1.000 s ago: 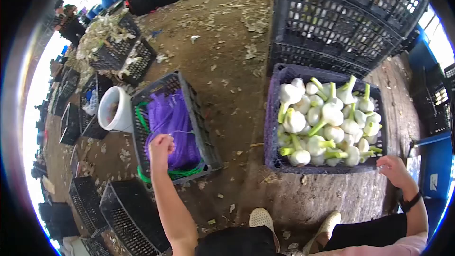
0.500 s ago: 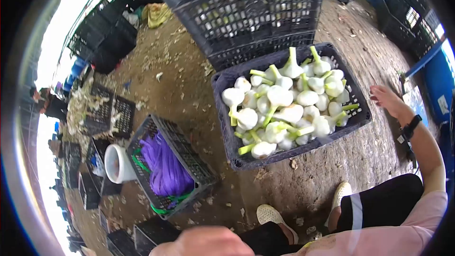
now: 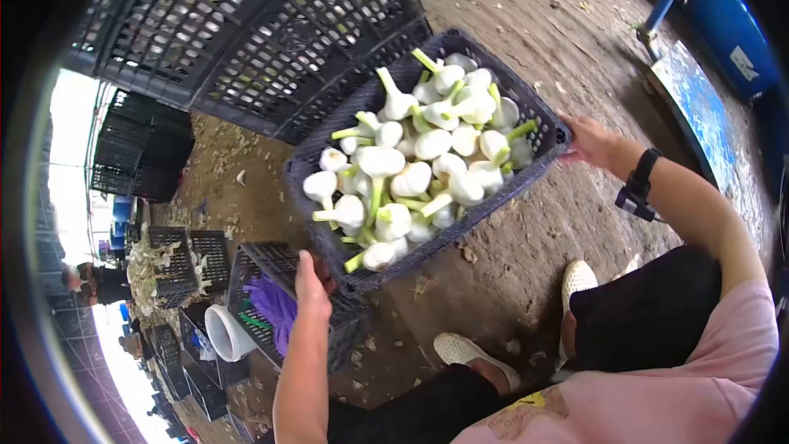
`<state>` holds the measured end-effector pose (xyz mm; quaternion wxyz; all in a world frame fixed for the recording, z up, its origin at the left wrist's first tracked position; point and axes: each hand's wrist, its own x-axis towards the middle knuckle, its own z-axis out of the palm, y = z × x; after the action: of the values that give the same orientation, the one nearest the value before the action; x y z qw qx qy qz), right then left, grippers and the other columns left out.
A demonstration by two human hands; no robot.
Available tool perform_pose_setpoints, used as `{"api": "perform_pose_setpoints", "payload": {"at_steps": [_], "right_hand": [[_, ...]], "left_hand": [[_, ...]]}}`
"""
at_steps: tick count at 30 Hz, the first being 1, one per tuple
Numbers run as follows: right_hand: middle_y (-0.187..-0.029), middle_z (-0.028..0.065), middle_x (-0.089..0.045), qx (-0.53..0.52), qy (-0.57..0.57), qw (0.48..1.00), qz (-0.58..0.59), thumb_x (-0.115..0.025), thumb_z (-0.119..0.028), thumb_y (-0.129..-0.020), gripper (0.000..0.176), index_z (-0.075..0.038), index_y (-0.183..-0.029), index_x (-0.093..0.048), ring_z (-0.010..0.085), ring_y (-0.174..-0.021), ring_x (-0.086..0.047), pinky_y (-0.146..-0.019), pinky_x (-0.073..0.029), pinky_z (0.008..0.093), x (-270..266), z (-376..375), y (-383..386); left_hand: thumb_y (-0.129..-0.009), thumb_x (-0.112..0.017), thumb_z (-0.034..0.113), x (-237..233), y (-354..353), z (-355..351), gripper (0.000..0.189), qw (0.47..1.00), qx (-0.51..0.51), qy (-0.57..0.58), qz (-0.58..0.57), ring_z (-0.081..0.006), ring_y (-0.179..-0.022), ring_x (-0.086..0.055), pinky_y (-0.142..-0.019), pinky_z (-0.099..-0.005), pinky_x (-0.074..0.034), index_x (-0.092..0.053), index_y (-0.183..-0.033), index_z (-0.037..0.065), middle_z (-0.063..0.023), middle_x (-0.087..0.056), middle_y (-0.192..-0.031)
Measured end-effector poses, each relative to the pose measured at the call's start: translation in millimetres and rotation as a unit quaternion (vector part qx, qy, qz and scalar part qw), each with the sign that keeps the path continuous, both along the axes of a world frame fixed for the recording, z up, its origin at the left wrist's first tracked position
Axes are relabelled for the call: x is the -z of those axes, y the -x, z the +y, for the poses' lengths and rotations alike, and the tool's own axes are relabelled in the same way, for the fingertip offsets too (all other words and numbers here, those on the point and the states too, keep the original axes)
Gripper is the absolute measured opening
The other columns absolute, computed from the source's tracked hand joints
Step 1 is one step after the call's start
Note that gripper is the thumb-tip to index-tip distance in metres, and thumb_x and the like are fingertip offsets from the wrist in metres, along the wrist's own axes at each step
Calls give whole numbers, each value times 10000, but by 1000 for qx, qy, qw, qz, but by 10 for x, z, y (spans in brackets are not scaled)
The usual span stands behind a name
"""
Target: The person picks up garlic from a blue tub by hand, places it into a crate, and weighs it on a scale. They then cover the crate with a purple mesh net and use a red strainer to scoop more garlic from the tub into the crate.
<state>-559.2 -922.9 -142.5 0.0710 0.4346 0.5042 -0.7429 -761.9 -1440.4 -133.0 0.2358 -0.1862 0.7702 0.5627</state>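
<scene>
A dark plastic crate point(image 3: 448, 233) full of white garlic bulbs point(image 3: 433, 145) with cut green stems lies in the middle of the view. My right hand point(image 3: 590, 140) grips its right end, the fingers partly hidden at the rim. At the crate's near left corner is my left hand point(image 3: 316, 286), thumb pointing up along the outside and fingers curled against the crate's end, partly hidden.
Tall stacked black crates point(image 3: 271, 41) stand just beyond. Lower left are a crate with purple strips point(image 3: 269, 304), a white bucket point(image 3: 230, 333) and crates heaped with trimmings point(image 3: 152, 267). A blue-topped board point(image 3: 694, 107) is at right. A person point(image 3: 103, 282) is far left.
My left hand has come up from the bottom edge to the crate's left end, and my right hand has closed on its right end. The view has shifted, with the crate now further left.
</scene>
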Motion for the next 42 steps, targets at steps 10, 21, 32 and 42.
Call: {"api": "perform_pose_setpoints", "payload": {"at_steps": [10, 21, 32, 42], "right_hand": [[-857, -29, -567, 10, 15, 998, 68, -498, -179, -929, 47, -139, -946, -514, 110, -801, -570, -746, -509, 345, 150, 146, -227], [-850, -1, -580, -53, -9, 989, 135, -495, -166, -932, 85, -108, -986, -525, 109, -789, -578, -762, -502, 302, 150, 216, -281], [-750, 39, -555, -53, 41, 969, 238, -512, -168, -925, 130, -68, -843, -524, 190, -774, -591, -795, -492, 336, -126, 306, -435], [-722, 20, -544, -158, -93, 957, 225, -530, -192, -913, 160, -52, -836, -526, 138, -710, -584, -703, -517, 274, -1049, 102, 685]], "left_hand": [[-906, -456, 206, -81, -651, 192, 291, 991, 20, -100, -86, -279, -1008, -576, -803, -454, -477, -498, -1169, 90, -86, -580, -1144], [-912, -524, 192, -438, -815, -90, 76, 964, 23, -263, -35, -164, -656, -558, -602, -299, -524, -464, -888, 152, 13, -490, -688], [-906, -470, 100, -791, -635, 153, 54, 966, 74, -244, 44, -155, -490, -530, -448, -291, -499, -422, -884, 89, -14, -444, -583], [-903, -524, 144, -1193, -86, 246, 93, 928, -33, -326, 179, -81, -523, -417, -447, -222, -418, -439, -900, 104, 35, -371, -634]]}}
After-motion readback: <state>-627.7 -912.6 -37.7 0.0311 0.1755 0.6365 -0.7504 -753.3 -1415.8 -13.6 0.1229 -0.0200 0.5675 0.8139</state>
